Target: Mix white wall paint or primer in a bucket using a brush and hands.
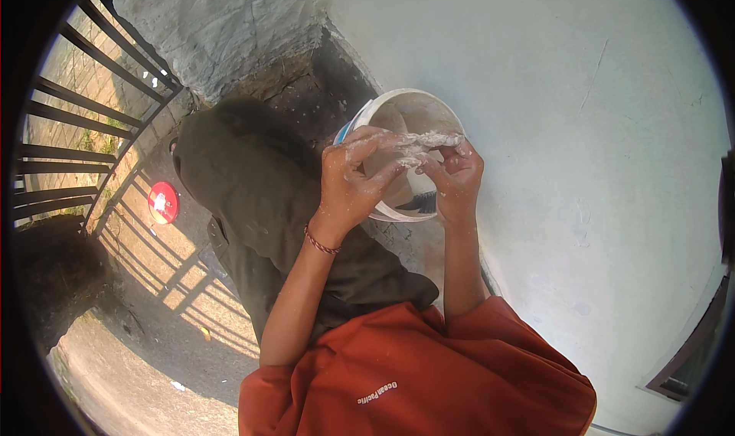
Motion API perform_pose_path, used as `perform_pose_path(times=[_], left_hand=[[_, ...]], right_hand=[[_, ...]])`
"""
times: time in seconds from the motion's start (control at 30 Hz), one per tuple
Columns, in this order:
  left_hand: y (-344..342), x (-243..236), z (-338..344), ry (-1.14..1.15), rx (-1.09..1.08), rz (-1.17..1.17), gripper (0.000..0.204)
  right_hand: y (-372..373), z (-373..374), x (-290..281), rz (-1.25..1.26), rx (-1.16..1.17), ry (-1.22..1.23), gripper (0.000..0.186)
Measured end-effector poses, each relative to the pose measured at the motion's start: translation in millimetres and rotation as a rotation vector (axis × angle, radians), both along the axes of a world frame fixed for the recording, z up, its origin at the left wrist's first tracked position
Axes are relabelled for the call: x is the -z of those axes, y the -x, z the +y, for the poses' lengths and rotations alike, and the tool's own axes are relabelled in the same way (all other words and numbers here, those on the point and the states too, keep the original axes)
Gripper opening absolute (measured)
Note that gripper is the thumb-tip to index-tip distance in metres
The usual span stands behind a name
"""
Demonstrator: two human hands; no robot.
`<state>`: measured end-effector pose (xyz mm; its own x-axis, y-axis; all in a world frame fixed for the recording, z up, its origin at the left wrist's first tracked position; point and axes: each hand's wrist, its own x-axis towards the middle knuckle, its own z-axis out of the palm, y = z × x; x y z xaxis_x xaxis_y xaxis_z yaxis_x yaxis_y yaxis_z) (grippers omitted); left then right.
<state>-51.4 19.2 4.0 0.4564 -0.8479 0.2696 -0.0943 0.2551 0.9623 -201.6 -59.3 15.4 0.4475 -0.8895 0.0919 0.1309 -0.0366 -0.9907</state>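
My left hand (358,172) and my right hand (457,179) meet fingertip to fingertip over a white bucket (429,108). Both are pinched closed. White, clumpy paste or powder coats their fingers and lies thickest where the tips come together. Whether a separate piece sits between them, I cannot make out. Inside the bucket, some pale matter shows behind the fingers, and a dark-bristled thing like a brush (419,203) rests near its close side. A braided cord circles my left wrist.
A pale plastered wall (582,130) rises close on the right. Dark trousered legs (260,176) are bent left of the bucket. Farther left, a round red lid-like object (163,202) lies on the concrete floor (207,367), beside a dark barred railing (73,160). Rough masonry (222,30) stands at the back.
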Motion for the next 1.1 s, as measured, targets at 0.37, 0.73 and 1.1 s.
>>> perform_pose_path(times=[0.37,0.73,1.1], left_hand=[[2.3,8.7,-3.7,0.068,0.019,0.168,0.028],[6.1,7.5,-2.7,0.072,-0.14,-0.346,0.036],[6.4,5.1,-2.8,0.072,-0.108,-0.342,0.034]], right_hand=[[3.3,-0.1,-1.0,-0.04,-0.007,-0.067,0.028],[-1.8,2.2,-3.4,-0.051,0.033,-0.084,0.021],[-2.6,2.2,-3.9,-0.038,0.04,-0.077,0.017]])
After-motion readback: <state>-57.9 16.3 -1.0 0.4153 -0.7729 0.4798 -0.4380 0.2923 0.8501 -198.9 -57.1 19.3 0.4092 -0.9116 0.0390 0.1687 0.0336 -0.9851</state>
